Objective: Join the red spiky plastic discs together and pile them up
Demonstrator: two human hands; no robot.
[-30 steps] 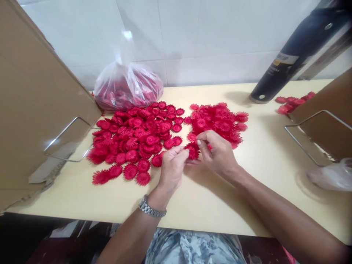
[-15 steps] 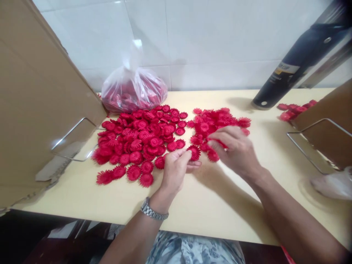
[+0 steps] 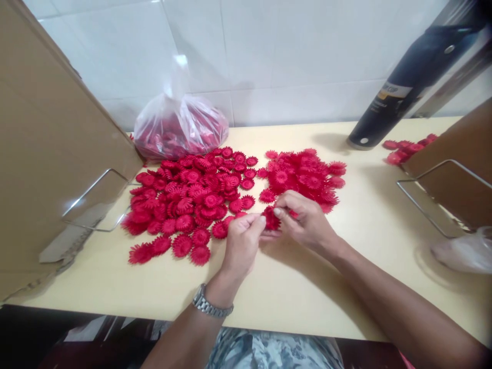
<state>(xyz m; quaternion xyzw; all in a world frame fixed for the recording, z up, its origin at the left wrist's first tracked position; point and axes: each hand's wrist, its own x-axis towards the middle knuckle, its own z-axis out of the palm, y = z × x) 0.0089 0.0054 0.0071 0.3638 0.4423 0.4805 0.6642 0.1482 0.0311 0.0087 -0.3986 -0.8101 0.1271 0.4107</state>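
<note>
Between my two hands is a red flower-shaped disc (image 3: 272, 218) with a notched edge. My left hand (image 3: 246, 236), with a metal watch on its wrist, pinches the disc between thumb and fingers. On the disc's right side, the closed fingers of my right hand (image 3: 302, 218) meet it; a bit of red shows under them too. To the left spreads a large pile of red flower discs (image 3: 192, 192). Just behind my right hand lies a smaller pile of brighter red flower discs (image 3: 303, 174).
A tied plastic bag (image 3: 180, 125) of red pieces stands against the tiled wall. Cardboard (image 3: 57, 128) with a wire bracket (image 3: 96, 197) is at left. A dark bottle (image 3: 403, 92), more red discs (image 3: 407, 148) and a clear plastic item (image 3: 465, 251) are at right.
My right hand has moved left and down from the smaller pile to the disc in my left hand. The whole view has shifted slightly.
</note>
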